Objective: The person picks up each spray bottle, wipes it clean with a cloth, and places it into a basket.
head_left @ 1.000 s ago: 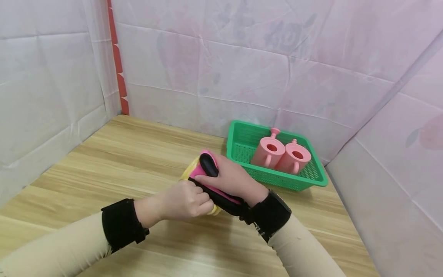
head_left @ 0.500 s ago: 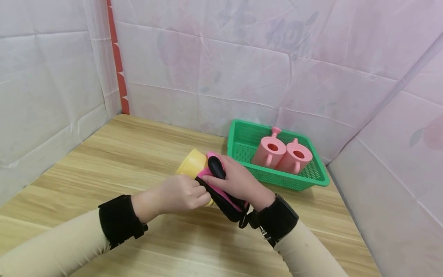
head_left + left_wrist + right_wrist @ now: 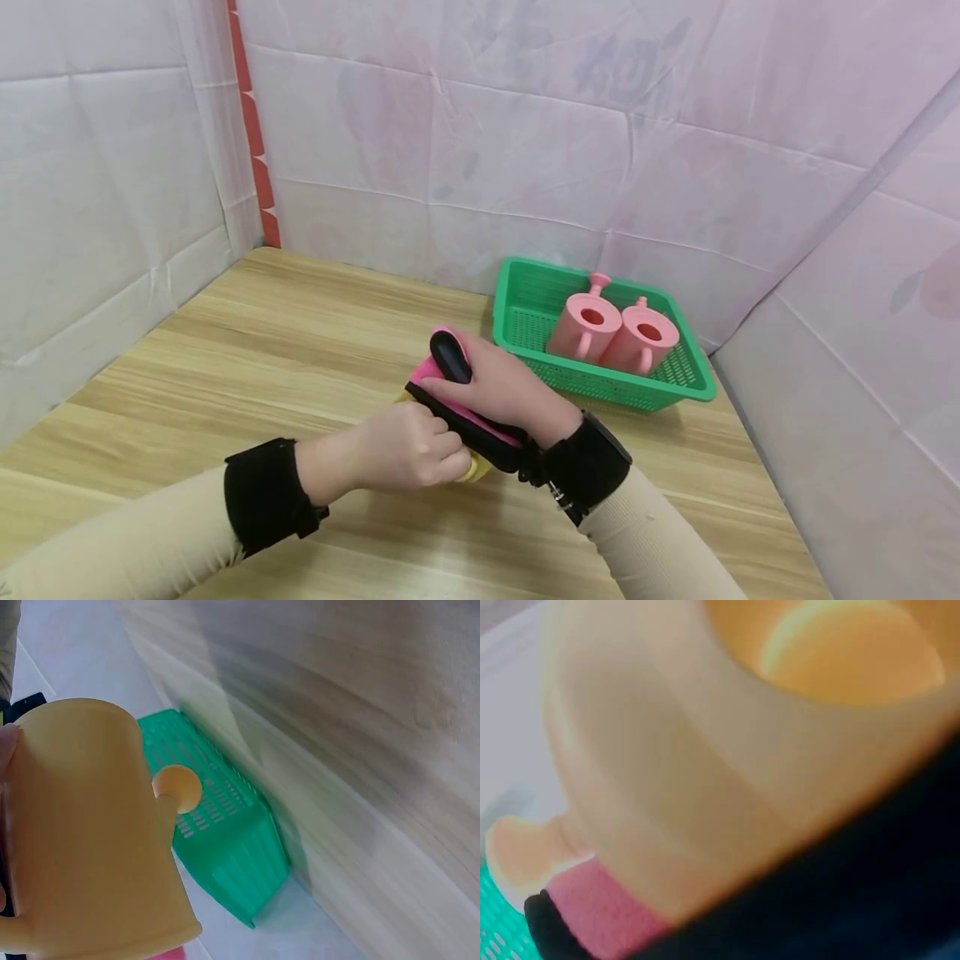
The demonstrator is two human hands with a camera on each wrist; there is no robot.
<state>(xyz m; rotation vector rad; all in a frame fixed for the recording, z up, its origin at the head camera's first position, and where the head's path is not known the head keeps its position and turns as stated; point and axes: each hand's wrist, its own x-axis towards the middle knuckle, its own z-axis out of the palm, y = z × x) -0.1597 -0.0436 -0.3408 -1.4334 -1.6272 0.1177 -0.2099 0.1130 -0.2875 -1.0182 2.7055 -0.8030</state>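
Note:
In the head view, my left hand (image 3: 408, 446) is curled at the near side of a yellow watering can (image 3: 477, 468), gripping it; the grip itself is hidden behind the knuckles. The can's body and round spout head show large in the left wrist view (image 3: 90, 825). My right hand (image 3: 498, 383) holds a pink fuzzy pad with black trim (image 3: 429, 369), thumb on top, against the can. In the right wrist view the can's opening (image 3: 855, 652) faces the camera, and the pink pad (image 3: 604, 911) touches its side. The pad covers most of the can from above.
A green perforated basket (image 3: 504, 304) stands at the back right of the wooden table (image 3: 300, 333). Inside it, two pink watering cans (image 3: 576, 333) stand side by side, spouts toward the back. Pale printed cloth walls (image 3: 525, 150) enclose the table.
The right hand with the pink pad moved right, baring the can's yellow side, then came back left over it. The left hand kept its hold and shifted slightly right.

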